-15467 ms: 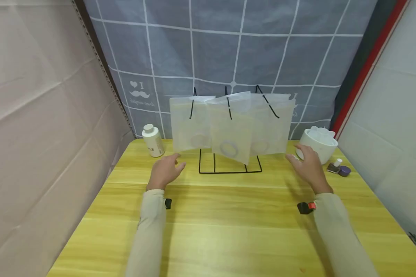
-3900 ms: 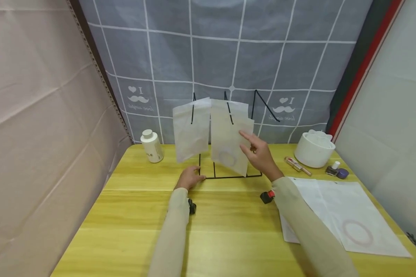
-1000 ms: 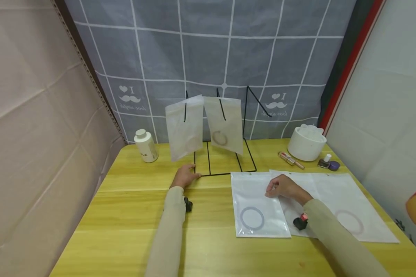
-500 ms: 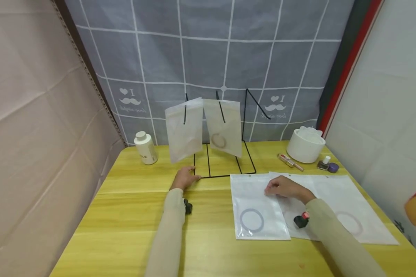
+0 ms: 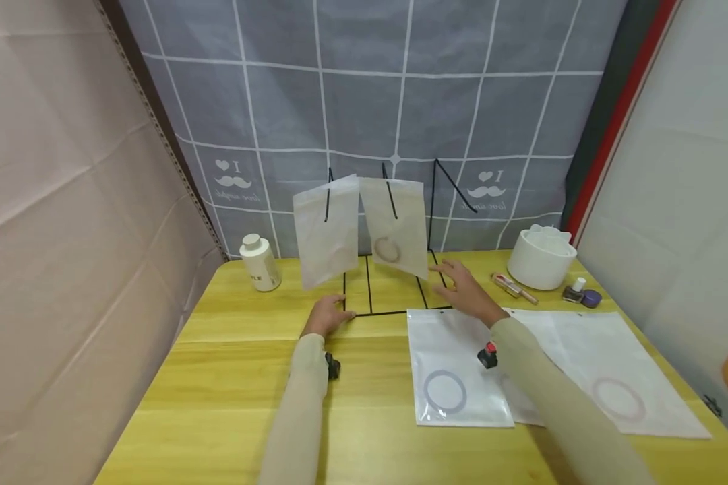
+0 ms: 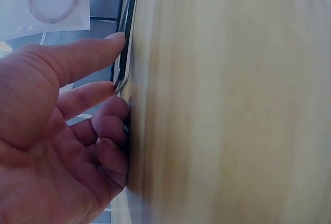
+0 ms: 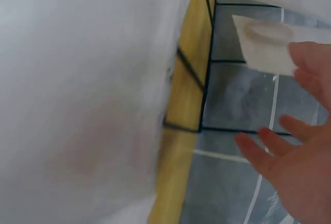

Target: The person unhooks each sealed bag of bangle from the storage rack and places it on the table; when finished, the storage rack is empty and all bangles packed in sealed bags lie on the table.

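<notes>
The right hand [image 5: 467,293] is stretched out with fingers spread and nothing in it, just short of the lower corner of the middle pouch [image 5: 397,225], which hangs from a prong of the black wire rack [image 5: 394,296] at about twelve o'clock on the yellow table [image 5: 218,377]. The left hand [image 5: 327,315] rests on the rack's base at its eleven o'clock corner, fingers loosely curled against the wire [image 6: 124,63]; whether it truly grips it I cannot tell. That pouch looks like thin frosted plastic, feather-light and floppy, with a small ring [image 5: 387,249] sagging in the bottom, so it should swing at a touch and feel slick. I would pinch it near the top edge by the hang hole and slide it off along the prong; a tug on the bottom corner might tear the hole. A second pouch [image 5: 326,229] hangs at eleven o'clock, and two more [image 5: 455,367] lie flat at four o'clock.
</notes>
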`<state>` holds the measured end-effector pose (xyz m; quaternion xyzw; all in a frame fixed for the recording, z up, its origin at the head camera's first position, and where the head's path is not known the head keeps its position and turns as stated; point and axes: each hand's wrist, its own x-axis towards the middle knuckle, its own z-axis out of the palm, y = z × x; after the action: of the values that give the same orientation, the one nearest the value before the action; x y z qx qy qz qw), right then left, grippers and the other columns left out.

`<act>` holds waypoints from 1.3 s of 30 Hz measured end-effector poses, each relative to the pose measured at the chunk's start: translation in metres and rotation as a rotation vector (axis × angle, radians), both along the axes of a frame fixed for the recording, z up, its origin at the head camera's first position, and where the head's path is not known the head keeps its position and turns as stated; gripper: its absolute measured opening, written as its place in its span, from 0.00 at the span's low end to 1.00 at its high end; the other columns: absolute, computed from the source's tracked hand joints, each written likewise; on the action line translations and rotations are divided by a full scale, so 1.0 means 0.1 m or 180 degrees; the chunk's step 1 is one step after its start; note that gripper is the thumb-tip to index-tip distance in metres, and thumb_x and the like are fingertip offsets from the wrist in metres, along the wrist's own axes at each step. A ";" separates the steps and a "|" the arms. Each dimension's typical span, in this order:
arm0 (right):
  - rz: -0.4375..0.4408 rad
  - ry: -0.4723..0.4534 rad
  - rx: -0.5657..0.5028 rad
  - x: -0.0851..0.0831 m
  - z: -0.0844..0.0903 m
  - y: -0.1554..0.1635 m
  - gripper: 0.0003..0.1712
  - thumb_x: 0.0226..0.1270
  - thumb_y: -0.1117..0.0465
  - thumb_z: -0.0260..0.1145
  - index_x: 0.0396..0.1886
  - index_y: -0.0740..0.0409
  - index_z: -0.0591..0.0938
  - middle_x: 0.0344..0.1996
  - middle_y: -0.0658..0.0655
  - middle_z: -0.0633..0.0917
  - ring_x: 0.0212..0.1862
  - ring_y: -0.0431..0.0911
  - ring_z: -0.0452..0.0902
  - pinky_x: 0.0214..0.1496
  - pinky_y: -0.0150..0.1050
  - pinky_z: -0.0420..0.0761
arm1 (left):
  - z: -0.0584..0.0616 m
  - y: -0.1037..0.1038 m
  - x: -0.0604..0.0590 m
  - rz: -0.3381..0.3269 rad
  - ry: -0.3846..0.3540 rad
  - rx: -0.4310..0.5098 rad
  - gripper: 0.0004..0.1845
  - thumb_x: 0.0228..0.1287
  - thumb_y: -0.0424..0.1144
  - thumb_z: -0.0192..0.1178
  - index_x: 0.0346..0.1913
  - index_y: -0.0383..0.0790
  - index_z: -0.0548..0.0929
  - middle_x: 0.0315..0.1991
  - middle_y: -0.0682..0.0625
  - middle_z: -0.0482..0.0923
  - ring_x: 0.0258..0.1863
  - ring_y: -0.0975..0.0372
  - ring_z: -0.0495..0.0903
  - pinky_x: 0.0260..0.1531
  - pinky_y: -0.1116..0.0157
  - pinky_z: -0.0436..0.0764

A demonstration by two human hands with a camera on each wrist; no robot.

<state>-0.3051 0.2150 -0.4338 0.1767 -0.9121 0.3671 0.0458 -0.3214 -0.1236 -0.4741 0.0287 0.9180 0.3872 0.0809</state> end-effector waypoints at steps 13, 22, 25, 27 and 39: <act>0.0204 0.0703 -0.0553 -0.45 0.64 -0.52 0.39 0.75 0.60 0.63 0.81 0.50 0.59 0.80 0.58 0.55 0.72 0.61 0.62 0.70 0.61 0.67 | -0.03 0.00 0.00 0.0050 0.0011 0.0089 0.30 0.66 0.44 0.69 0.70 0.42 0.76 0.71 0.42 0.71 0.72 0.45 0.66 0.68 0.44 0.69; 0.0127 0.0854 -0.0481 -0.44 0.69 -0.66 0.37 0.77 0.59 0.61 0.80 0.54 0.59 0.79 0.60 0.59 0.37 0.53 0.74 0.45 0.46 0.76 | -0.07 0.01 0.00 0.0038 0.0017 0.0006 0.31 0.66 0.45 0.69 0.70 0.43 0.76 0.70 0.42 0.72 0.71 0.45 0.68 0.67 0.45 0.71; 0.0105 0.1014 -0.0493 -0.42 0.70 -0.67 0.34 0.77 0.63 0.61 0.79 0.57 0.63 0.77 0.61 0.63 0.23 0.45 0.61 0.31 0.37 0.70 | -0.05 0.00 -0.01 0.0036 0.0041 -0.0018 0.31 0.66 0.45 0.69 0.70 0.42 0.76 0.70 0.41 0.72 0.70 0.44 0.69 0.67 0.45 0.71; 0.0087 0.1098 -0.0534 -0.41 0.70 -0.66 0.32 0.77 0.65 0.60 0.77 0.57 0.65 0.76 0.60 0.66 0.22 0.42 0.60 0.28 0.34 0.68 | -0.03 0.00 -0.01 0.0027 0.0048 -0.0037 0.31 0.66 0.44 0.69 0.70 0.42 0.76 0.70 0.41 0.72 0.70 0.44 0.69 0.66 0.45 0.71; 0.0049 0.1518 -0.0368 -0.19 0.69 -0.57 0.31 0.70 0.75 0.63 0.72 0.58 0.74 0.65 0.63 0.79 0.20 0.43 0.63 0.24 0.34 0.70 | -0.04 0.00 0.00 -0.0025 0.0108 -0.0062 0.30 0.67 0.43 0.68 0.70 0.40 0.76 0.69 0.40 0.73 0.68 0.43 0.71 0.65 0.44 0.72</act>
<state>-0.3245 0.1582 -0.3651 0.2623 -0.8516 0.3669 0.2671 -0.3211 -0.1236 -0.4778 0.0380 0.9229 0.3773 0.0671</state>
